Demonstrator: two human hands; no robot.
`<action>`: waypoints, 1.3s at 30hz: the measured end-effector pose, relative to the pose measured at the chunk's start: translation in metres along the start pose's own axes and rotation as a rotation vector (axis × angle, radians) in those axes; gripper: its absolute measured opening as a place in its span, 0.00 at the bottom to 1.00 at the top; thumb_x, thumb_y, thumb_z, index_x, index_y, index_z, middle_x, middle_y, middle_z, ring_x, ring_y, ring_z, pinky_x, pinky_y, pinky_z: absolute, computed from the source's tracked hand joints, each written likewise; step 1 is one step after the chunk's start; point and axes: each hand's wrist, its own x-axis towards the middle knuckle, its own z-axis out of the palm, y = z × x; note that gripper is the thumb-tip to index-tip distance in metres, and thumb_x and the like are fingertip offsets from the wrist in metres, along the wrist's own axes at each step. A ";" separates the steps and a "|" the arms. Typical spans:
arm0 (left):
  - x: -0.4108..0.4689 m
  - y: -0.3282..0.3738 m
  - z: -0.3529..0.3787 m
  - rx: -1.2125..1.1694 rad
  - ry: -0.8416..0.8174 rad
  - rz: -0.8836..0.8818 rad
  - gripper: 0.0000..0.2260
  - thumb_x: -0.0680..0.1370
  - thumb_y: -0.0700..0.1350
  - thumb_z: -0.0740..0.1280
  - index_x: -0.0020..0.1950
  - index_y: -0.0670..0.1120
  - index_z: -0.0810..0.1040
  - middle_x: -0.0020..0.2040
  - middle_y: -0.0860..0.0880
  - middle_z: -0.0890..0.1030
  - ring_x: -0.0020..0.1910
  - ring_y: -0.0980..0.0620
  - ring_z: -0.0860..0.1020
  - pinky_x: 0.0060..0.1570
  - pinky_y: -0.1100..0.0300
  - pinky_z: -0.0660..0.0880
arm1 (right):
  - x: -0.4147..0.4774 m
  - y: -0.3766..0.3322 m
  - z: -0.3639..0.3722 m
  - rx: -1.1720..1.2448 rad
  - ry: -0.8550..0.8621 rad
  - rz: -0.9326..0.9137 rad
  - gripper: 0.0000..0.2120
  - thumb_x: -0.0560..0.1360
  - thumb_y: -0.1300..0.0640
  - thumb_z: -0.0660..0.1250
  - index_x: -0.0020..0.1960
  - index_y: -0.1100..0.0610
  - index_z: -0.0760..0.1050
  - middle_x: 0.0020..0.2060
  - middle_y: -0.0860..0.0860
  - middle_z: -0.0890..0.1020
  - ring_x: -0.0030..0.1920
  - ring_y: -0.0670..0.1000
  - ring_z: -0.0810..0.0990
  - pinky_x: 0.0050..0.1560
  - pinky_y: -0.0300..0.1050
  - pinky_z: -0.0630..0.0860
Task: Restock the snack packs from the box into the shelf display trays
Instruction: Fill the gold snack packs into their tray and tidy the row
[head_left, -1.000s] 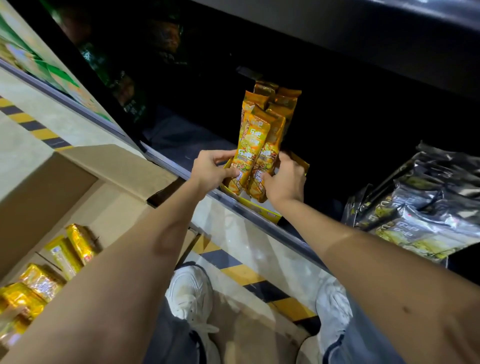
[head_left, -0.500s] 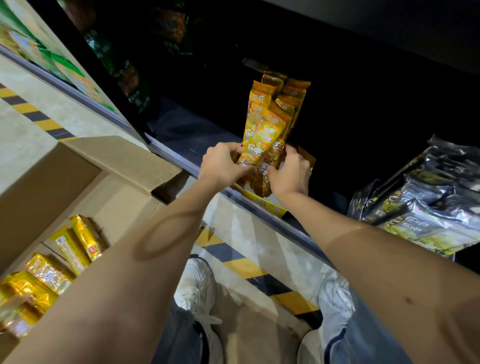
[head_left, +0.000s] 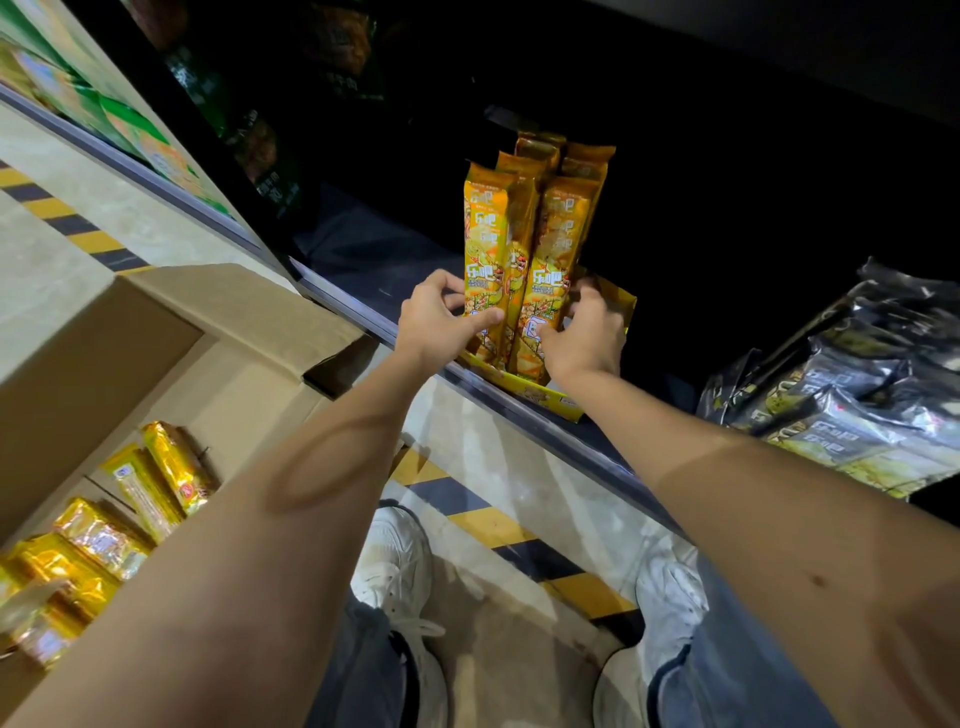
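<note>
Hands (head_left: 441, 325) (head_left: 584, 340) grip the upright snack packs (head_left: 550, 249).

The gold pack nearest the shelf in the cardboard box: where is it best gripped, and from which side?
Probably pinch the gold pack across its narrow width near the upper end, coming from above into the open box. It is long, slim and tilted, with that end exposed.

Deep dark shelf (head_left: 363, 249) with a grey metal front rail (head_left: 332, 296). At its front edge, a low yellow cardboard display tray (head_left: 540, 397) of upright orange foil snack packs (head_left: 550, 260); well to the right, a slumped heap of black-and-silver foil packs (head_left: 857, 405). Below, pale concrete floor (head_left: 498, 441) with yellow-and-black stripes, bearing an open brown cardboard box (head_left: 234, 374) and two white sneakers (head_left: 395, 561).
</note>
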 end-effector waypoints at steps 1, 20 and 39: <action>0.000 0.000 -0.001 0.000 -0.025 -0.009 0.16 0.70 0.48 0.74 0.51 0.45 0.72 0.53 0.46 0.82 0.54 0.50 0.81 0.54 0.47 0.78 | 0.000 0.001 -0.001 -0.008 -0.012 -0.007 0.24 0.73 0.55 0.71 0.66 0.55 0.69 0.62 0.56 0.78 0.62 0.59 0.76 0.59 0.55 0.76; -0.072 0.054 -0.085 0.613 -0.042 0.136 0.36 0.73 0.56 0.70 0.76 0.48 0.59 0.72 0.46 0.69 0.71 0.44 0.67 0.66 0.51 0.66 | -0.062 -0.044 -0.071 -0.348 -0.120 -0.374 0.41 0.74 0.49 0.69 0.76 0.58 0.48 0.72 0.57 0.63 0.71 0.58 0.64 0.67 0.52 0.68; -0.335 0.039 -0.317 0.952 0.277 -0.175 0.41 0.74 0.59 0.67 0.78 0.48 0.47 0.78 0.46 0.52 0.76 0.47 0.57 0.70 0.49 0.63 | -0.280 -0.219 -0.072 -0.528 -0.445 -1.077 0.36 0.77 0.45 0.62 0.77 0.57 0.50 0.72 0.55 0.66 0.70 0.57 0.65 0.65 0.54 0.69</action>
